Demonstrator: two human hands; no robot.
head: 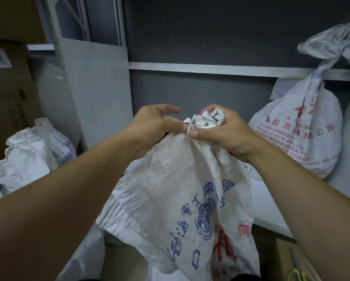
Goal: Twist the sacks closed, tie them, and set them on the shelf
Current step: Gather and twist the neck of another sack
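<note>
A white woven sack (176, 199) with blue and red print hangs in front of me, its mouth gathered into a crumpled bunch. My right hand (220, 132) grips that bunched neck, fingers and thumb curled round it. My left hand (151, 126) is beside the neck on its left, thumb stretched out above and fingers touching the fabric just below the bunch. A tied sack (303, 134) with red print stands upright on the white shelf (271, 205) at the right.
More white sacks (28, 159) lie at the left beside cardboard boxes (8, 98). A grey metal shelf upright (97, 88) and a dark back wall stand ahead. A box with yellow-handled scissors (297, 272) sits at the lower right.
</note>
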